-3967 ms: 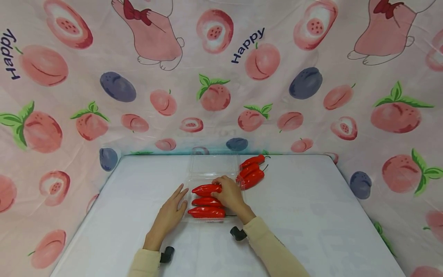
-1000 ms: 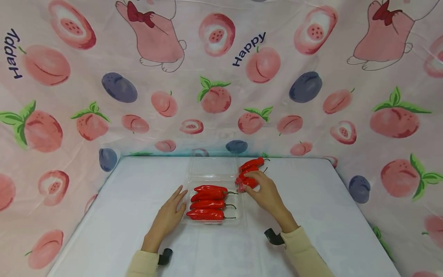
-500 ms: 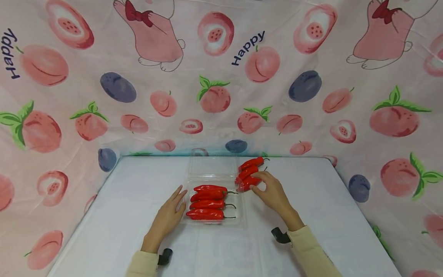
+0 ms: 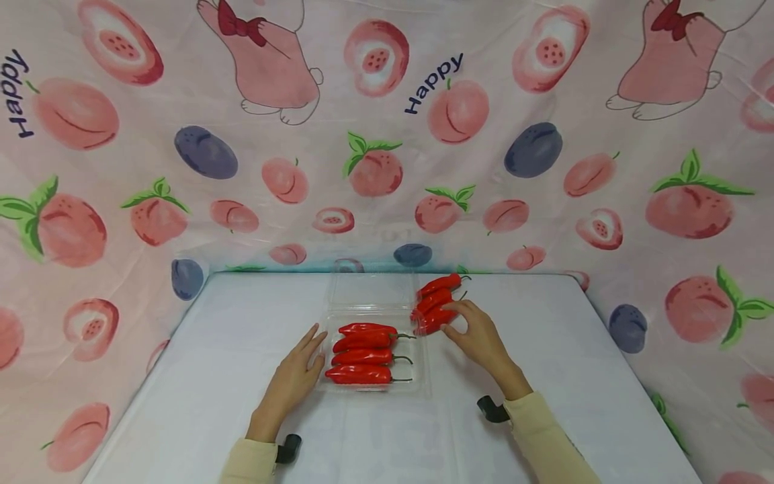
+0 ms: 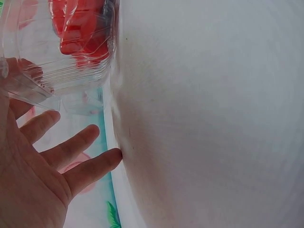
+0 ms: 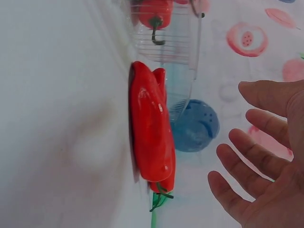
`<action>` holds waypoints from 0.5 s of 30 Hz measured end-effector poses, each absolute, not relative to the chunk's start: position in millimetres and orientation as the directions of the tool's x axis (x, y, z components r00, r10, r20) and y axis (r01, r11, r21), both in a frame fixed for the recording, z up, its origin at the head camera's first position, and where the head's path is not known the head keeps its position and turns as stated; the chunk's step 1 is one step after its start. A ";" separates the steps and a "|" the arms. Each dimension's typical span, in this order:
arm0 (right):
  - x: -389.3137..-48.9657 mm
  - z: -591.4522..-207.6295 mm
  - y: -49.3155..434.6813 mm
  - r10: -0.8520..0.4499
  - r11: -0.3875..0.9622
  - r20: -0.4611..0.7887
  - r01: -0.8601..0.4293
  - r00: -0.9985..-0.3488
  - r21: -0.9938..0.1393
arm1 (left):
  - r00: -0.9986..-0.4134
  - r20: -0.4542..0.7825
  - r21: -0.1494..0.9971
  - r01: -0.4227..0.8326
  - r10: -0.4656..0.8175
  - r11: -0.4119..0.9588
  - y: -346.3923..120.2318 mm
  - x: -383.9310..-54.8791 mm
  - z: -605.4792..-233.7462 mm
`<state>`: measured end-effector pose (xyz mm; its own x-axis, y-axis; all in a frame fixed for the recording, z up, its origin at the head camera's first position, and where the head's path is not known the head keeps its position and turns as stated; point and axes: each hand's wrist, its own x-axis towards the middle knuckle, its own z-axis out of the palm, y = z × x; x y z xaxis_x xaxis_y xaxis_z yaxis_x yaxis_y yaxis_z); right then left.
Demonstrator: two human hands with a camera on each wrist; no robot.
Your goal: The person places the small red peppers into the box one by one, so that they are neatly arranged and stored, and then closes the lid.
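A clear plastic clamshell box (image 4: 375, 388) holds several red chili peppers (image 4: 361, 357) in a row, stems pointing right. My left hand (image 4: 293, 373) rests by the box's left side, fingers extended along its wall; in the left wrist view the fingers (image 5: 80, 147) are spread beside the ridged plastic. Three loose red peppers (image 4: 437, 282) lie right of the box, at its edge. My right hand (image 4: 480, 339) is over the nearest loose pepper (image 4: 434, 321), thumb and forefinger apart. The right wrist view shows that hand (image 6: 268, 161) with fingers parted, holding nothing.
The box's transparent lid (image 4: 373, 290) lies folded back toward the far table edge. A white-covered table (image 4: 574, 349) extends on both sides. Behind it hangs a peach-patterned cloth (image 4: 387, 121). Dark wrist cameras (image 4: 492, 409) sit by the sleeves.
Four seconds ago my right hand held a pepper inside the box; that pepper now lies there. The hand moved right to the loose peppers, then shifted slightly further right. My left hand stayed put.
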<state>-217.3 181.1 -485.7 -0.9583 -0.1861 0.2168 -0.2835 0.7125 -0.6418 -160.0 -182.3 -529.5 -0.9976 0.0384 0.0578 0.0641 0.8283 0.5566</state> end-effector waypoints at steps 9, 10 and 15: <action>-227.8 -496.6 185.9 -0.198 0.741 0.194 -0.276 -0.961 -0.612 | -0.998 0.059 0.557 0.059 0.031 0.829 -181.0 -160.3 -529.6; -229.9 -497.4 186.6 -0.205 0.744 0.193 -0.281 -0.960 -0.607 | -0.998 0.059 0.557 0.059 0.031 0.829 -181.1 -160.4 -529.7; -241.7 -499.4 189.4 -0.245 0.757 0.209 -0.321 -0.947 -0.569 | -0.997 0.066 0.556 0.066 0.035 0.829 -181.4 -159.9 -529.8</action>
